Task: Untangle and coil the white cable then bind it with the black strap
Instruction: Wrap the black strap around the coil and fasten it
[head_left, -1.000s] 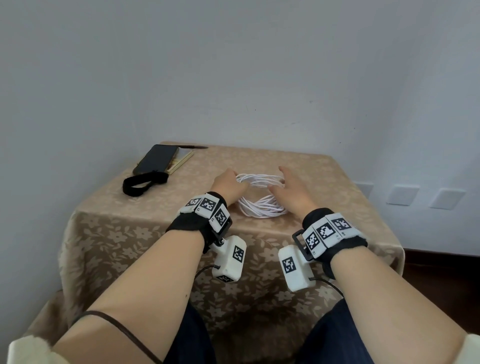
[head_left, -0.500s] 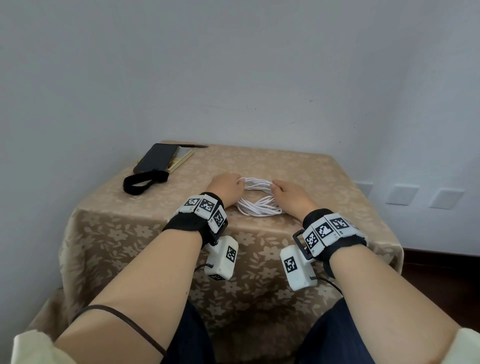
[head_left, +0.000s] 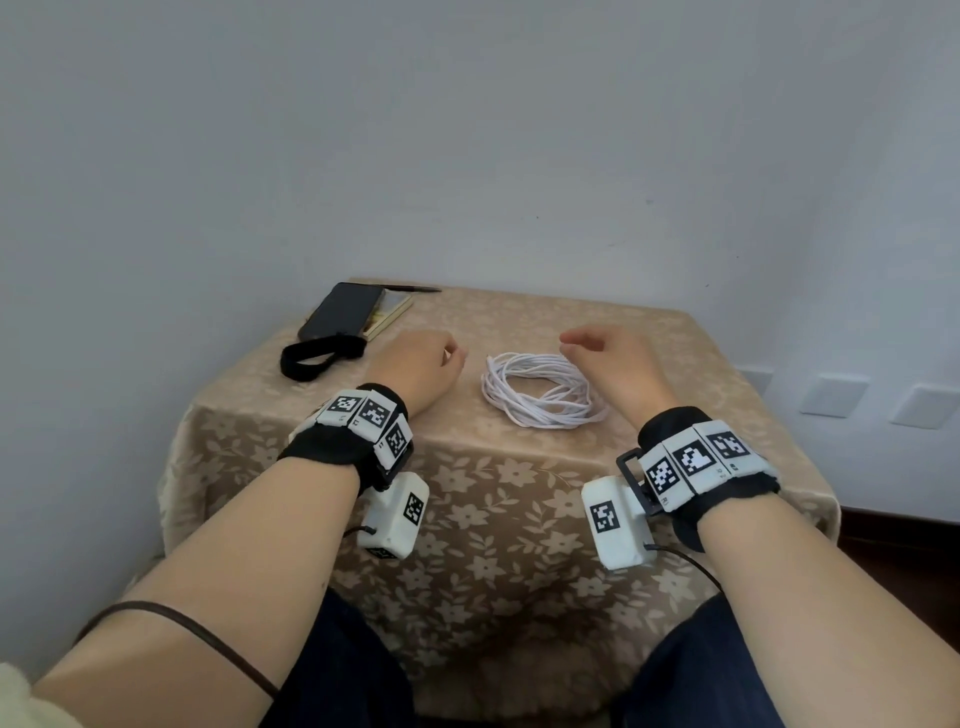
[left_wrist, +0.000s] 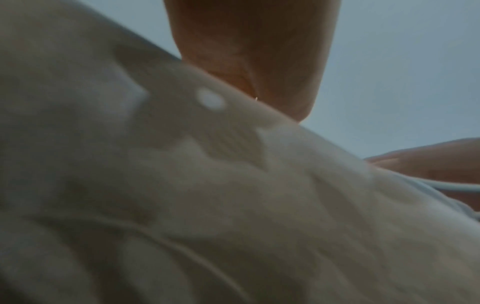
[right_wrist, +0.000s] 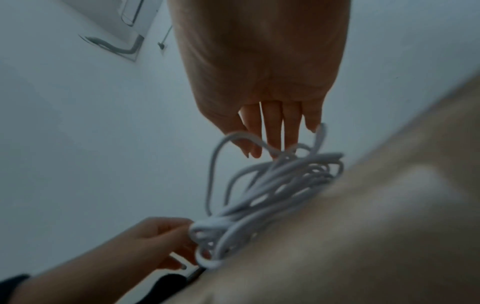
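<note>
The white cable (head_left: 550, 413) lies as a loose coil on the floral-clothed table (head_left: 519, 322), free of both hands. My left hand (head_left: 421, 364) rests on the cloth just left of the coil with its fingers loosely curled, holding nothing. My right hand (head_left: 613, 358) hovers at the coil's right edge, fingers relaxed and pointing left. In the right wrist view the straight fingers (right_wrist: 270, 131) hang just above the cable (right_wrist: 272, 185), and the left hand (right_wrist: 155, 240) sits at its far end. The black strap (head_left: 317, 356) lies looped at the table's back left.
A dark phone (head_left: 343, 312) lies on a notebook (head_left: 389, 314) in the back left corner, right behind the strap, with a pen (head_left: 415, 289) beyond. Walls close in behind and to the left. The cloth drops off at the table's near edge.
Both hands were squeezing the coil from either side. They have let go and drawn apart, and the coil now lies wider and rounder on the cloth.
</note>
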